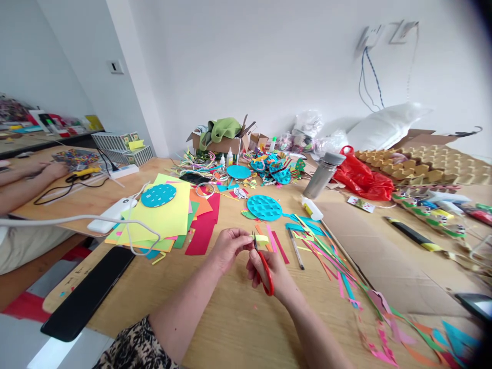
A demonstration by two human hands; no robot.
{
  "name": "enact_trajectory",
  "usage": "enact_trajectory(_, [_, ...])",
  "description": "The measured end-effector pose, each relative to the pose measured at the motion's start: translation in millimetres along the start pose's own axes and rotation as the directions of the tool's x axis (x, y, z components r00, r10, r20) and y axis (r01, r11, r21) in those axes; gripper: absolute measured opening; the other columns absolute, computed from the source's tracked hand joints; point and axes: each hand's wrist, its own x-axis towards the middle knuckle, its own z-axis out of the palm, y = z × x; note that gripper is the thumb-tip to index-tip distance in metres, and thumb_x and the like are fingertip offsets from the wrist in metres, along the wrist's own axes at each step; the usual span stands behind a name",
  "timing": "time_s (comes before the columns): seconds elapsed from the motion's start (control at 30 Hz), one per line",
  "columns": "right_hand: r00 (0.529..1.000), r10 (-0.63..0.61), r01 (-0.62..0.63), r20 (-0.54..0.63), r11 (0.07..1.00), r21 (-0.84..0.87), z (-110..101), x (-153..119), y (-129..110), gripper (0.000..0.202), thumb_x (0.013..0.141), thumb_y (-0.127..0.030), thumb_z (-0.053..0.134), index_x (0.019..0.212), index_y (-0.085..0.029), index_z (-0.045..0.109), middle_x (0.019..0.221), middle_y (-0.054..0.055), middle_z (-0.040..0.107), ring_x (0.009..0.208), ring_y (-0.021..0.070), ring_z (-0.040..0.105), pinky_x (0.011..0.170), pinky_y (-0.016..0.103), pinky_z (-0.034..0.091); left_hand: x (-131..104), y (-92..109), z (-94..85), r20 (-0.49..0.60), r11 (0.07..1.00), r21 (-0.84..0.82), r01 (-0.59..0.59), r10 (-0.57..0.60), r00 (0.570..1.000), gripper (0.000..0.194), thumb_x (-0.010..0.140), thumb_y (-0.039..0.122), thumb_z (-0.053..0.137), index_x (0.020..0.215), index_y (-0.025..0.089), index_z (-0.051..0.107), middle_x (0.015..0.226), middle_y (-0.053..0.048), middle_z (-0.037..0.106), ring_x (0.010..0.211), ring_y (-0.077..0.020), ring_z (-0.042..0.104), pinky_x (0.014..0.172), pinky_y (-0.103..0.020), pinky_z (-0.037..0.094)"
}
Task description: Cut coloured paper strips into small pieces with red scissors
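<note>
My right hand (273, 270) is closed round the handles of red-handled scissors (268, 274), blades pointing up and away. My left hand (233, 247) pinches a small pale yellow paper strip (262, 238) beside the blade tips. How far the blades are parted is hard to make out. Just beyond lie a pink paper strip (271, 241) and a red paper strip (280, 247). A pen (295, 248) rests to their right. Farther back is a blue paper disc (264, 207) with a woven-looking pattern.
Stacked coloured paper (161, 220) lies left, under a white cable (142, 221). A black phone-like slab (88, 292) overhangs the edge. Rightward are a glue bottle (312, 209), a metal flask (323, 177), cardboard (376, 251) and egg trays (438, 161). Another person's hands (54, 170) are far left.
</note>
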Motion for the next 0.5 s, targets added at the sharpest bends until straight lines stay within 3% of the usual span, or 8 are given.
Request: enact_trajectory(0.5, [0.998, 0.037, -0.036, -0.056, 0.999, 0.013, 1.3, -0.3, -4.1, 0.051, 0.075, -0.065, 0.053, 0.062, -0.015, 0.049, 0.049, 0.0, 0.055, 0.035, 0.0094, 0.051, 0.034, 0.018, 0.036, -0.7, -1.2, 0.6, 0.004, 0.999, 0.032, 0.006, -0.006, 1.0, 0.014, 0.062, 0.021, 0.071, 0.065, 0.012, 0.061, 0.061, -0.003, 0.064, 0.057, -0.0115, 0.057, 0.059, -0.024, 0.042])
